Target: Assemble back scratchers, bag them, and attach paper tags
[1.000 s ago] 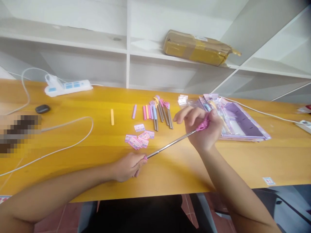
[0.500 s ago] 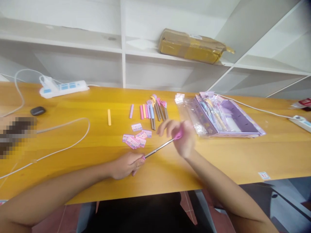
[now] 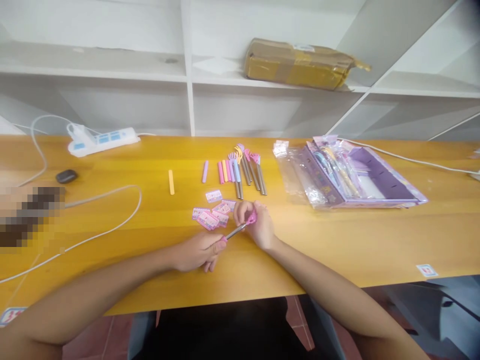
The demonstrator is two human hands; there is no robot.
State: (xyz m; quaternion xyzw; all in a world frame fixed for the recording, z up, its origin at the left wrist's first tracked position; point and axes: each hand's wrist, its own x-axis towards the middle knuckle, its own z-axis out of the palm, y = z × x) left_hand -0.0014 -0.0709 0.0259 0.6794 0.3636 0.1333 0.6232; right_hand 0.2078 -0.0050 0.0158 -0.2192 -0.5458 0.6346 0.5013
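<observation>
Yellow wood makes up the counter point(image 3: 337, 250), and everything on it can be placed against the row of small pastel scratchers point(image 3: 240, 170) lying at its middle. Far left of that row a white power strip point(image 3: 101, 140) lies by the back edge, with a dark oval case point(image 3: 66, 176) in front of it and a grey cable point(image 3: 112, 220) looping toward the near edge. Just left of the row lies a single yellow stick point(image 3: 171, 181). In front of the row a scatter of small pink labels point(image 3: 210, 216) lies flat. Nearer the person than those labels, the left hand point(image 3: 198, 251) is closed around the handle end of a pink telescopic scratcher point(image 3: 242, 227), its knuckles resting on the counter. The right hand point(image 3: 257, 225) pinches the pink claw end, so the short steel shaft spans the small gap between both hands. Right of the row sits a purple box point(image 3: 375, 185) with clear plastic packets point(image 3: 300, 175) against its side. Above the row, a brown parcel point(image 3: 300, 65) lies on the white shelf point(image 3: 112, 70).
</observation>
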